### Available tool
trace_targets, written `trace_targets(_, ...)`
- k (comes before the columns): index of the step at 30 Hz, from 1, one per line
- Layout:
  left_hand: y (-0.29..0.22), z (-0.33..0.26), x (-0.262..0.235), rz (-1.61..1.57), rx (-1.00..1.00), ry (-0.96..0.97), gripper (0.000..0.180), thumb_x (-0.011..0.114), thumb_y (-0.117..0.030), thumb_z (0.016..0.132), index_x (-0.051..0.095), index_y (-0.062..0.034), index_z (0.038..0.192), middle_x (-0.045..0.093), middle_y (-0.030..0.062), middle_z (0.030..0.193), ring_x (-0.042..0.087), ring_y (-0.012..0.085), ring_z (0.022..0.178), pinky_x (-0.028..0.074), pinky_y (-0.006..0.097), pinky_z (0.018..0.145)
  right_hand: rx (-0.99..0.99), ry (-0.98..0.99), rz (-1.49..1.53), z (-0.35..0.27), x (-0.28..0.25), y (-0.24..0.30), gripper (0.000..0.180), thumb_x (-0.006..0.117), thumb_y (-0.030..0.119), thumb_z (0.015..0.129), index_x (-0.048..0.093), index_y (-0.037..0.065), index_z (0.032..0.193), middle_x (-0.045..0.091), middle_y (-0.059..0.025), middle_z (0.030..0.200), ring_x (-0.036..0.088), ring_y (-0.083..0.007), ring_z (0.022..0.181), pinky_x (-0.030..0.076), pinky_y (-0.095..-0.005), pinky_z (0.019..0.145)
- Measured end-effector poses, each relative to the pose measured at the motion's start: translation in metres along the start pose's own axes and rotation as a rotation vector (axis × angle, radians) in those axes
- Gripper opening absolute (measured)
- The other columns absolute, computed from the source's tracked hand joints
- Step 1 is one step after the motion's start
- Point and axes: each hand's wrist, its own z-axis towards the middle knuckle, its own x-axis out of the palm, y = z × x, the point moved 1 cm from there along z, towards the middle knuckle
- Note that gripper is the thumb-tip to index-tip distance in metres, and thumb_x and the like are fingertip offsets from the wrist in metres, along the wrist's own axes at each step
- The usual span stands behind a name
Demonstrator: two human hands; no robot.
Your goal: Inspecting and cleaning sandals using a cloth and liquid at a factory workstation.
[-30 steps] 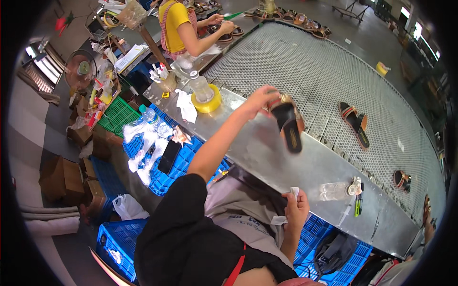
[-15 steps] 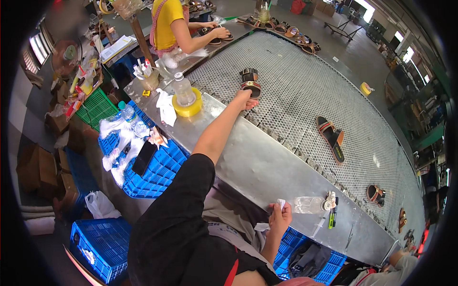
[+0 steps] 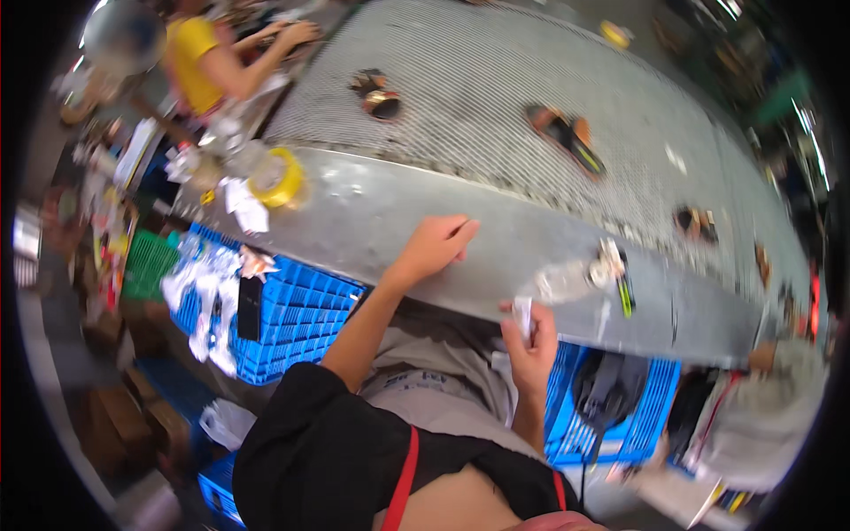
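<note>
My left hand [image 3: 436, 246] is over the bare metal edge of the table, its fingers curled together. Nothing shows in it, and motion blurs it a little. In my right hand [image 3: 531, 345], low at the table's front edge, a small folded white cloth or paper [image 3: 522, 315] is pinched between thumb and fingers. Beyond the left hand, a dark strapped sandal [image 3: 381, 99] rests on the perforated table surface, apart from the hand. Another sandal [image 3: 567, 140] lies farther right. A clear plastic bottle [image 3: 565, 281] lies on its side beside the right hand.
A yellow tape roll [image 3: 276, 180] and white tissue [image 3: 245, 205] sit at the table's left. A green-and-black cutter [image 3: 626, 292] lies past the bottle. Blue crates [image 3: 297, 323] stand below the edge. A co-worker in yellow [image 3: 197, 62] handles something at far left; another person sits at right.
My left hand has come away from the sandal, back toward me over the metal edge. The sandal stays on the perforated surface. The view has turned; my right hand still holds the white piece.
</note>
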Motion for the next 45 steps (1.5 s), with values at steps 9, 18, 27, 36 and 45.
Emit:
trace_targets(9, 0.038, -0.021, 0.031, 0.077, -0.021, 0.04, 0.04, 0.057, -0.031, 0.098, 0.06, -0.0021, 0.071, 0.062, 0.0062, 0.058, 0.056, 0.0113, 0.051, 0.043, 0.03, 0.051, -0.481, -0.621, -0.775, 0.05, -0.048, 0.054, 0.035, 0.075, 0.004, 0.083, 0.06, 0.0, 0.114, 0.062, -0.018, 0.126, 0.067, -0.0336, 0.098, 0.055, -0.0372, 0.082)
trace_targets(18, 0.036, -0.026, 0.03, -0.002, -0.06, 0.004, 0.041, 0.057, -0.03, 0.099, 0.059, -0.002, 0.069, 0.062, 0.004, 0.059, 0.053, 0.0089, 0.05, 0.042, 0.026, 0.049, -0.233, -0.482, -0.811, 0.056, -0.038, 0.017, 0.026, 0.068, 0.015, 0.093, 0.055, 0.002, 0.112, 0.06, -0.0144, 0.099, 0.064, -0.0353, 0.077, 0.052, -0.0421, 0.063)
trace_targets(27, 0.033, -0.024, 0.033, -0.027, -0.066, 0.022, 0.04, 0.058, -0.03, 0.098, 0.059, -0.0022, 0.069, 0.061, 0.0038, 0.058, 0.052, 0.0088, 0.05, 0.041, 0.027, 0.049, 0.119, -0.751, 0.842, 0.075, -0.095, -0.024, 0.022, 0.058, 0.028, 0.101, 0.046, 0.012, 0.109, 0.058, -0.0051, 0.09, 0.027, -0.0018, 0.043, 0.018, -0.0194, 0.035)
trace_targets(36, 0.001, 0.005, 0.049, 0.015, -0.122, 0.019, 0.04, 0.056, -0.03, 0.099, 0.059, -0.0014, 0.071, 0.061, 0.0051, 0.057, 0.056, 0.0106, 0.05, 0.042, 0.029, 0.049, -0.375, -0.834, -0.364, 0.072, -0.103, -0.004, 0.026, 0.061, 0.019, 0.1, 0.05, 0.007, 0.119, 0.063, -0.0106, 0.103, 0.063, -0.0246, 0.07, 0.052, -0.035, 0.059)
trace_targets(45, -0.019, 0.212, 0.104, 0.281, 0.35, -0.299, 0.028, 0.058, -0.029, 0.093, 0.062, -0.0018, 0.09, 0.068, 0.0146, 0.08, 0.068, 0.0304, 0.075, 0.05, 0.041, 0.059, -0.202, -0.455, -0.671, 0.065, -0.113, 0.011, 0.029, 0.069, 0.012, 0.091, 0.055, 0.0, 0.114, 0.06, -0.0222, 0.112, 0.061, -0.0434, 0.094, 0.052, -0.0425, 0.075)
